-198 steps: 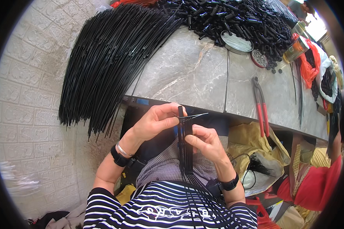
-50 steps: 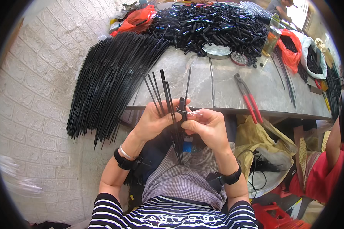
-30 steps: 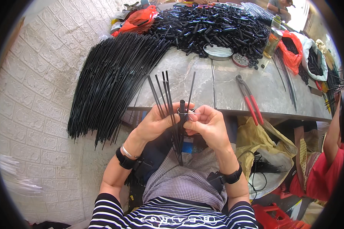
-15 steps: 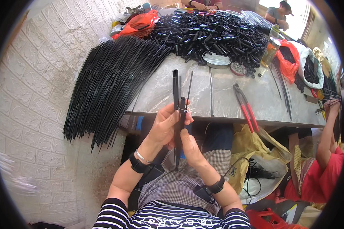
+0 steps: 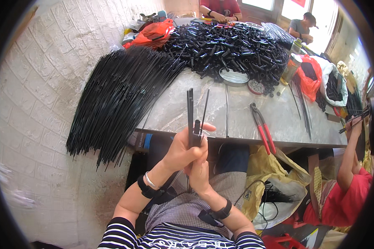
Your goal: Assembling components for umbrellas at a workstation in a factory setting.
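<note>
My left hand is closed around a small upright bundle of black rods, with its thumb across the front. A short black tube stands in the same grip, and a thinner black rod leans up beside it. Thin whitish strands show at the tube, by my fingertips. Just below, my right hand is closed around the lower part of the bundle, touching my left hand. The fingers hide most of the lower bundle. Both hands are in front of the table's near edge, above my lap.
On the grey table lie a fan of long black rods, a heap of short black tubes, red-handled pliers, a round dish, a small tub of beads and a bottle. Co-workers sit behind and at the right.
My right hand has slid down and wrapped round the lower bundle; my left hand has closed across its front. The bundle now sits lower in view, and the view has tilted slightly.
</note>
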The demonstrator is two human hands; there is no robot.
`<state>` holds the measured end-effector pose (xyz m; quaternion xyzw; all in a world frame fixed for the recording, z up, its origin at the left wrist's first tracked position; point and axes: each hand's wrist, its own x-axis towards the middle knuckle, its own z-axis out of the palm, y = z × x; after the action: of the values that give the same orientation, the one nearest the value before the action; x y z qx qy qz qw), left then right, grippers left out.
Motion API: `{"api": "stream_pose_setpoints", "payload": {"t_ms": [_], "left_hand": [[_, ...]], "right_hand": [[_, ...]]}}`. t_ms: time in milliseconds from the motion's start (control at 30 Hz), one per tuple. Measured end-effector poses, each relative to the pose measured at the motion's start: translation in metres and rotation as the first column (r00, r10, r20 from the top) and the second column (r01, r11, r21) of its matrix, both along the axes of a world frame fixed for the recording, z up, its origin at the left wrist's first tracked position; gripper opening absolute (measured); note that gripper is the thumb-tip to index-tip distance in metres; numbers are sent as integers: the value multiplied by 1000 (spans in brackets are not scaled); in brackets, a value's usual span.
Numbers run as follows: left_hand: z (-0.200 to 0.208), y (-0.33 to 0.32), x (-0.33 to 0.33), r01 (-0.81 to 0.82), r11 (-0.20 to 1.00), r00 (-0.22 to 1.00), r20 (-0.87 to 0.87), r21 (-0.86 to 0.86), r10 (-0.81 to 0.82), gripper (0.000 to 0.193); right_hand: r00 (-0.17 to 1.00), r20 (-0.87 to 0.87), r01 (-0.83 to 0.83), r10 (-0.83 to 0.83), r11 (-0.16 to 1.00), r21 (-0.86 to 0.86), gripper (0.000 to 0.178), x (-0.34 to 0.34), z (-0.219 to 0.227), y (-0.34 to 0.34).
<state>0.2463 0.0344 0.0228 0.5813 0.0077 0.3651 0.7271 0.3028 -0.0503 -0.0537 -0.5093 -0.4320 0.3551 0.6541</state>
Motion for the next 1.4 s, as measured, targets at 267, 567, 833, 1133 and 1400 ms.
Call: {"api": "stream_pose_setpoints", "payload": {"t_ms": [267,567,833,1133,1400], "left_hand": [[26,0,-15,-132,989,988,-92,-61,127,94],[32,-21,-1,-241,950,960,-95,200,263,91],[37,-33,5,-191,940,965,-120,281,232,86],[61,-30,3,-266,954,918,-265,141,295,88],[98,-13,-22,-44,965,886,-436,260,158,78]], "right_hand": [[931,245,-261,270,963,-70,51,68,80,-20],[961,-28,-275,275,961,19,47,73,134,-31],[881,-368,-305,297,952,39,22,82,125,-38],[971,-137,-187,197,979,83,26,110,109,-35],[29,983,672,-182,732,116,46,211,19,-19]]}}
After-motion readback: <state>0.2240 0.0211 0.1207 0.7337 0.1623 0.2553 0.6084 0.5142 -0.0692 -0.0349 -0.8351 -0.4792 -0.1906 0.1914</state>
